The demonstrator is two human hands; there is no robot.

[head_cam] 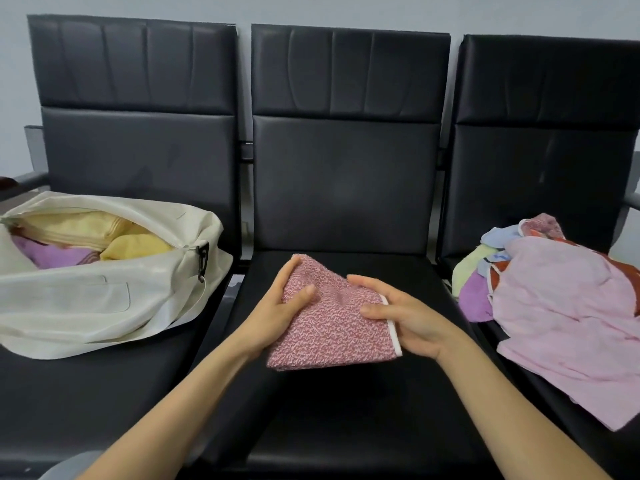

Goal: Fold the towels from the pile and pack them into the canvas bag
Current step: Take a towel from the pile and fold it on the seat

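Observation:
A folded red-and-white speckled towel with a white edge is lifted over the middle black seat. My left hand grips its left side, thumb on top. My right hand holds its right edge, thumb on top and fingers behind. The cream canvas bag lies open on the left seat, with yellow and purple folded towels inside. The pile of unfolded towels sits on the right seat, a large pink one on top.
Three black padded chairs stand in a row against a pale wall. Metal armrests show at the far left and far right. The pink towel hangs toward the right seat's front edge.

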